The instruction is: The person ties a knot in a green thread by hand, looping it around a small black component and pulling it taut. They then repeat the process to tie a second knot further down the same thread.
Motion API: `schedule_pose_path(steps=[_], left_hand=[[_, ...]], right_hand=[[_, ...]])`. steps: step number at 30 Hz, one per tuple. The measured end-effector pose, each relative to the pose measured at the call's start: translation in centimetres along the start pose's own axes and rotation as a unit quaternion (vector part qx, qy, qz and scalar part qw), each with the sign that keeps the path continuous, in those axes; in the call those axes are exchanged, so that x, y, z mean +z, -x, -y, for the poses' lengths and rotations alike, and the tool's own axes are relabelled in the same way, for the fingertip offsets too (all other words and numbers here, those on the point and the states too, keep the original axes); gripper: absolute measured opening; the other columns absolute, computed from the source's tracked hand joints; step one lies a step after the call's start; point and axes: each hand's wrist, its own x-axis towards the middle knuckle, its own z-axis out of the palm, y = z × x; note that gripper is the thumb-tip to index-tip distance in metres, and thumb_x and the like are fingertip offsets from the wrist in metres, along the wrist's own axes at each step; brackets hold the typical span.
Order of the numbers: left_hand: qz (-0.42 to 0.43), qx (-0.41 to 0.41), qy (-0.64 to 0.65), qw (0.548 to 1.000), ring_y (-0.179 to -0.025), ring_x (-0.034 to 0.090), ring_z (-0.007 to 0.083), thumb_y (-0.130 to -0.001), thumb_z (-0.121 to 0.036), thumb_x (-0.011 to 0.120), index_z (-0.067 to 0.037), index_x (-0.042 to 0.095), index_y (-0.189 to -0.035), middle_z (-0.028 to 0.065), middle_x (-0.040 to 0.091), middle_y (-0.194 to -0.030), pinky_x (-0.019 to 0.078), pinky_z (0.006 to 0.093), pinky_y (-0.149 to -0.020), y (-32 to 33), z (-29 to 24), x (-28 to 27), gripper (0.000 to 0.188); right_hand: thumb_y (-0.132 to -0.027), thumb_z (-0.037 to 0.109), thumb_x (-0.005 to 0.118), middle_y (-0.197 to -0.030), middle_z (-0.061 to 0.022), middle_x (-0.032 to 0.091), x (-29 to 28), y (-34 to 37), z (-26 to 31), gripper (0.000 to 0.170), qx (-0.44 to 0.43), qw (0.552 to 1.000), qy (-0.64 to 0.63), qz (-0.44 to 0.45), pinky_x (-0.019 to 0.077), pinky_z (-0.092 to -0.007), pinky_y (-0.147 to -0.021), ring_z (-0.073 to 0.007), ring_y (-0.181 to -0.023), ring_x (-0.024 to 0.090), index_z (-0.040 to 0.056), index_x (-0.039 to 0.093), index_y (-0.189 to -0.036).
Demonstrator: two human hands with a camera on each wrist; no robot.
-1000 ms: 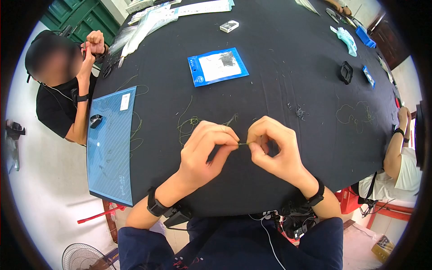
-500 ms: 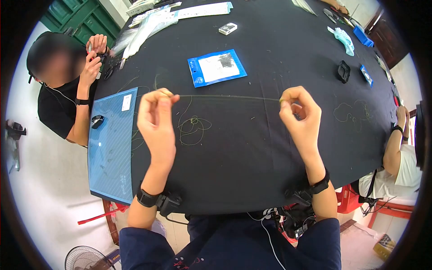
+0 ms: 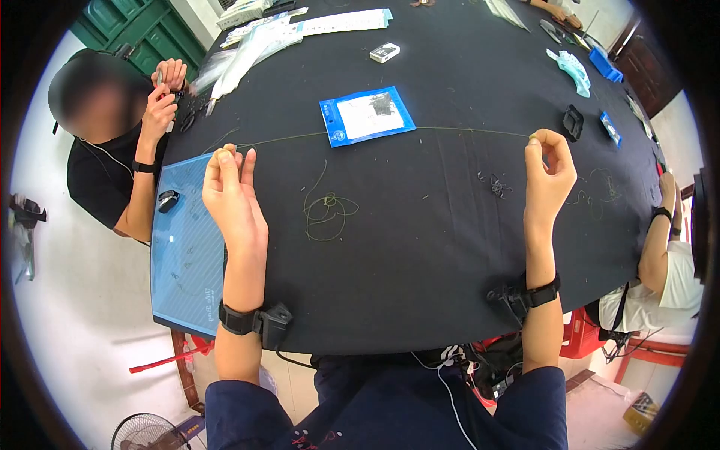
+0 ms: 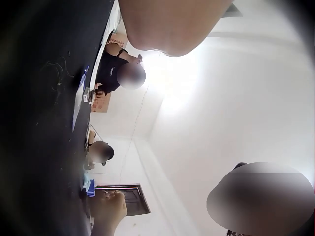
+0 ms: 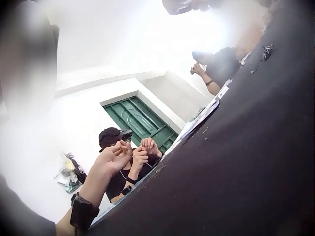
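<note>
A thin green thread stretches nearly level across the head view, passing over or behind the blue-edged packet. The left hand pinches its left end between thumb and fingertips, above the blue mat. At the other end, the right hand pinches the thread near the black tray. Between the forearms, a loose tangle of green thread lies on the black cloth. In the right wrist view the left hand appears with bent fingers; the left wrist view shows the right hand, blurred.
A blue mat with a small black object lies at the left. Dark scraps and more thread are on the right. A small box and plastic bags are farther back. People sit at both sides.
From close together, the hands have moved apart and away from the body, left hand leftward and right hand rightward. The thread between them now shows as a long line.
</note>
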Motion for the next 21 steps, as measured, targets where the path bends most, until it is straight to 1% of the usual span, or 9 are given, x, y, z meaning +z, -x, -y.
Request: schedule_pose_path(steps=[2, 5, 6, 9, 12, 15, 16, 18, 21], left_hand=[[0.062, -0.003, -0.030, 0.998, -0.088, 0.056, 0.0094, -0.096, -0.013, 0.057, 0.000, 0.060, -0.098, 0.0046, 0.058, -0.101, 0.0498, 0.0307, -0.090, 0.5, -0.9, 0.7, 0.014], [0.219, 0.017, -0.102, 0.970, -0.086, 0.055, 0.0090, -0.093, -0.011, 0.062, -0.003, 0.062, -0.091, 0.0039, 0.057, -0.099, 0.0474, 0.0253, -0.079, 1.9, -1.9, 2.1, 0.009], [0.280, 0.027, -0.128, 0.951, -0.085, 0.055, 0.0089, -0.091, -0.011, 0.063, -0.004, 0.062, -0.088, 0.0037, 0.057, -0.098, 0.0461, 0.0237, -0.076, 2.6, -2.0, 2.6, 0.008], [0.397, -0.080, -0.082, 0.911, -0.081, 0.054, 0.0090, -0.085, -0.012, 0.070, -0.004, 0.063, -0.082, 0.0037, 0.056, -0.094, 0.0440, 0.0224, -0.071, 5.0, -2.2, 3.7, 0.011], [0.464, -0.177, 0.002, 0.868, -0.085, 0.059, 0.0110, -0.084, -0.001, 0.068, 0.001, 0.066, -0.086, 0.0068, 0.059, -0.097, 0.0508, 0.0245, -0.075, 6.3, -1.4, 3.8, 0.003], [0.515, -0.193, 0.014, 0.835, -0.086, 0.060, 0.0127, -0.085, -0.001, 0.068, 0.001, 0.066, -0.088, 0.0075, 0.059, -0.098, 0.0512, 0.0256, -0.076, 7.1, -1.0, 3.9, 0.005], [0.525, -0.193, 0.011, 0.829, -0.086, 0.060, 0.0131, -0.085, -0.002, 0.068, 0.001, 0.066, -0.089, 0.0077, 0.060, -0.098, 0.0511, 0.0259, -0.076, 7.4, -1.0, 4.0, 0.005], [0.526, -0.235, 0.035, 0.817, -0.086, 0.060, 0.0136, -0.085, -0.002, 0.067, 0.001, 0.066, -0.089, 0.0075, 0.059, -0.098, 0.0509, 0.0263, -0.077, 7.8, -1.0, 4.1, 0.005], [0.531, -0.271, 0.061, 0.800, -0.087, 0.060, 0.0142, -0.086, -0.002, 0.067, 0.000, 0.067, -0.090, 0.0075, 0.059, -0.098, 0.0506, 0.0264, -0.077, 7.9, -0.7, 4.0, 0.005]], right_hand=[[-0.085, 0.002, 0.055, -0.089, -0.0001, 0.060, -0.4, -0.2, -0.8, 0.013, 0.029, 0.999, -0.018, 0.004, 0.0426, -0.0210, -0.066, -0.0052, -0.082, 0.054, 0.0017, 0.061, -0.097], [-0.087, 0.002, 0.053, -0.104, -0.0036, 0.060, 0.4, 0.0, 0.9, 0.023, -0.057, 0.996, -0.054, -0.038, 0.0428, -0.0252, -0.077, -0.0099, -0.096, 0.055, 0.0018, 0.058, -0.109], [-0.087, 0.002, 0.053, -0.107, -0.0044, 0.059, 0.4, 0.2, 1.3, 0.024, -0.077, 0.996, -0.053, 0.000, 0.0421, -0.0258, -0.079, -0.0109, -0.098, 0.054, 0.0016, 0.057, -0.111], [-0.088, 0.003, 0.054, -0.112, -0.0067, 0.057, 0.4, 1.3, 2.3, 0.026, -0.124, 0.982, -0.067, 0.122, 0.0410, -0.0271, -0.082, -0.0141, -0.099, 0.053, 0.0012, 0.056, -0.114], [-0.087, 0.005, 0.059, -0.108, -0.0079, 0.060, 1.0, 2.6, 2.8, 0.023, -0.179, 0.957, -0.136, 0.186, 0.0416, -0.0270, -0.079, -0.0166, -0.096, 0.055, 0.0011, 0.058, -0.110], [-0.076, 0.001, 0.069, -0.095, -0.0099, 0.063, 1.0, 3.5, 4.3, 0.021, -0.202, 0.921, -0.120, 0.311, 0.0462, -0.0320, -0.075, -0.0223, -0.085, 0.059, 0.0038, 0.066, -0.097], [-0.072, 0.001, 0.074, -0.092, -0.0090, 0.063, 1.1, 4.1, 5.1, 0.023, -0.181, 0.913, -0.133, 0.342, 0.0469, -0.0329, -0.074, -0.0225, -0.084, 0.059, 0.0047, 0.068, -0.094], [-0.070, 0.002, 0.076, -0.090, -0.0073, 0.063, 1.6, 4.6, 5.2, 0.024, -0.211, 0.879, -0.172, 0.391, 0.0465, -0.0315, -0.071, -0.0218, -0.082, 0.059, 0.0054, 0.068, -0.092], [-0.067, 0.002, 0.079, -0.088, -0.0060, 0.062, 1.9, 5.6, 5.2, 0.027, -0.182, 0.869, -0.210, 0.410, 0.0455, -0.0309, -0.069, -0.0201, -0.079, 0.058, 0.0070, 0.068, -0.091]])
